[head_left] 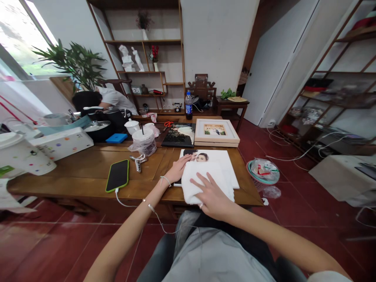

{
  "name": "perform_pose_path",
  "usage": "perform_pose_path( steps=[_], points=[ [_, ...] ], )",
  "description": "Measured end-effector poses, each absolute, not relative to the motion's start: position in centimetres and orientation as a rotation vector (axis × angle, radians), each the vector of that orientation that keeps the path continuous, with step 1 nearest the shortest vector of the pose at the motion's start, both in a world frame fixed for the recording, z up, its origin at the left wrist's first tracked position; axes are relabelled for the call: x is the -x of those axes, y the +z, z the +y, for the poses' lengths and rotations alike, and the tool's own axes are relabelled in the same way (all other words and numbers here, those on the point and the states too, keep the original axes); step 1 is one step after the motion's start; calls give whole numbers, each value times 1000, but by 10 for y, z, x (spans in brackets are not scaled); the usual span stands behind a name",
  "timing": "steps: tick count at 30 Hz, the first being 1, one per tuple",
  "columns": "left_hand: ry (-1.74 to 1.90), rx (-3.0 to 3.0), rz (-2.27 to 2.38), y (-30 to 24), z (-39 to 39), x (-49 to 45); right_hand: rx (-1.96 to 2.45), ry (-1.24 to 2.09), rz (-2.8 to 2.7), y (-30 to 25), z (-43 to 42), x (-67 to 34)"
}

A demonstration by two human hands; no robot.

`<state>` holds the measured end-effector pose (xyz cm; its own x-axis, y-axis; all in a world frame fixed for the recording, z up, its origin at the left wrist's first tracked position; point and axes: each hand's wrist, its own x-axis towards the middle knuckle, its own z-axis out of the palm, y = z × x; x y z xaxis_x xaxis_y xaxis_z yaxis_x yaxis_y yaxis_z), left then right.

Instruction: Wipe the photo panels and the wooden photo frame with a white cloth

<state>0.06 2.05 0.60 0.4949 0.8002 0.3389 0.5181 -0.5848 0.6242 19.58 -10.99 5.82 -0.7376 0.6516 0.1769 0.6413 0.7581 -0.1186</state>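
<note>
A white photo panel (232, 172) printed with a picture of people lies flat at the table's front edge. A white cloth (192, 190) covers its lower middle and hangs slightly over the edge. My left hand (177, 167) rests on the panel's left side, fingers stretched toward the printed picture and close to the cloth's upper left corner. My right hand (216, 197) lies on top of the cloth with its fingers spread, pressing it against the panel. Part of the print is hidden under the cloth and my left fingers.
Behind the panel lie a dark photo album (179, 135) and white picture frames (217, 133). A bottle (188, 105) stands beyond them. To the left are a charging phone (118, 175), a bagged cup (143, 141) and a white box (63, 144). Another person (116, 100) leans down behind the table.
</note>
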Motion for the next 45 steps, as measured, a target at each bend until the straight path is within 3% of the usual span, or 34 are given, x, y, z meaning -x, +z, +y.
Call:
perform_pose_path(
  steps=[6, 19, 25, 33, 45],
  points=[
    [846, -2329, 1104, 7, 20, -2, 971, 131, -2636, 59, -89, -226],
    [846, -2316, 1153, 3, 21, -3, 1367, 161, -2409, 65, 11, -265],
    [893, -2266, 1126, 5, 22, -4, 1496, -20, -2453, 59, -17, -221],
    [990, -1923, 1194, 11, 24, -7, 1243, -139, -2677, 52, -94, -160],
    [906, -2262, 1160, 10, 16, -7, 1248, 156, -2544, 63, -88, -231]
  ],
)
